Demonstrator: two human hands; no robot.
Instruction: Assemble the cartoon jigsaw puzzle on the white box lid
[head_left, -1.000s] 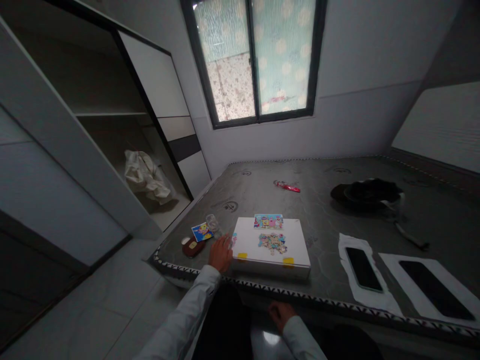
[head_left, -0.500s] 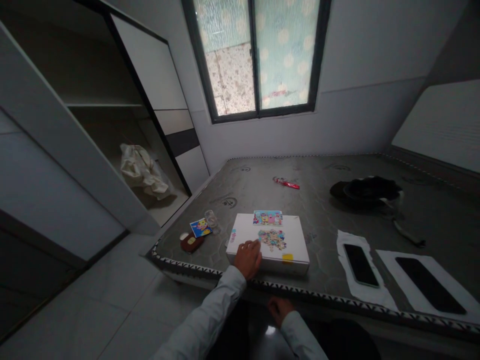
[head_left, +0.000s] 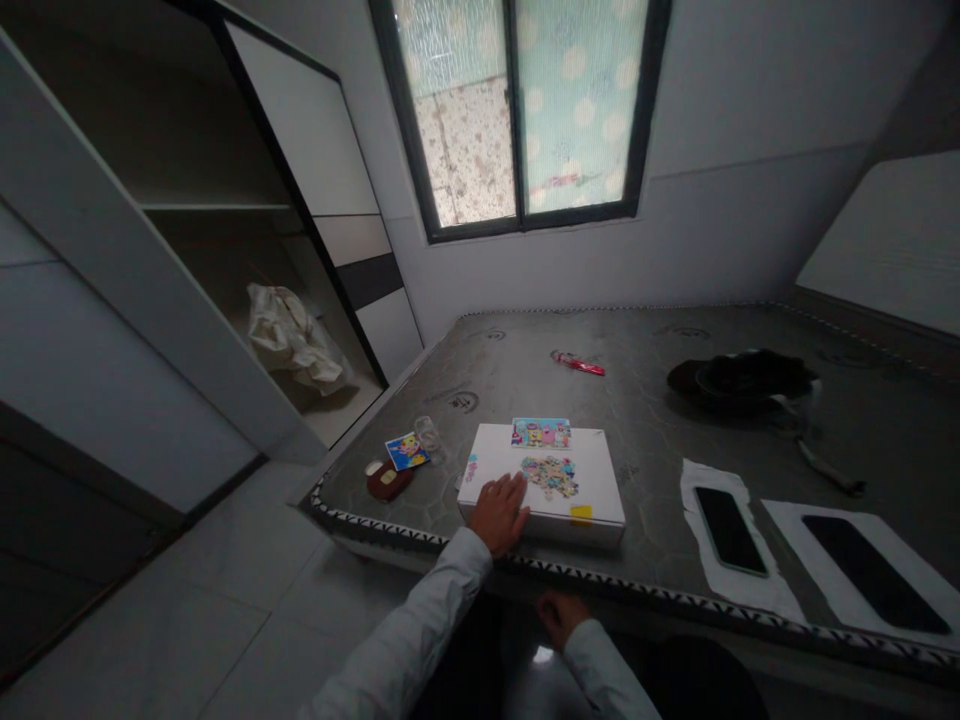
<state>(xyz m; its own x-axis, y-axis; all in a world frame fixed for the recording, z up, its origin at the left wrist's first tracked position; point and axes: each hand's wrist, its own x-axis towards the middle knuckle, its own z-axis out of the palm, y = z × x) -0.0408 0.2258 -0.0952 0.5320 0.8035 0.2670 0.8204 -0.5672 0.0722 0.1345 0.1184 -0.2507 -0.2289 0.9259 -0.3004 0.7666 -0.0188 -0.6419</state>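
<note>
My left hand (head_left: 500, 513) lies on the left front part of a white box (head_left: 491, 440), with its fingers stretched out over the lid. Its fingertips are beside a cluster of small colourful jigsaw pieces (head_left: 550, 477). Behind the pieces, a colourful cartoon picture card (head_left: 541, 433) lies along the box's back edge. A yellow patch (head_left: 580, 515) marks the box's front edge. Below the edge of the bed, my right hand (head_left: 561, 617) is curled in, and I see nothing held in it.
On the mattress (head_left: 525, 345), a brown case (head_left: 388, 481), a cartoon card (head_left: 407, 451) and a clear plastic item (head_left: 429, 438) lie left of the box. A red item (head_left: 581, 365) is behind it. Rightward are two phones (head_left: 731, 530) on white sheets and a dark cap (head_left: 742, 378).
My left hand's fingers have straightened and spread a little on the lid, beside the jigsaw pieces. The right hand stays where it was. The view has shifted slightly.
</note>
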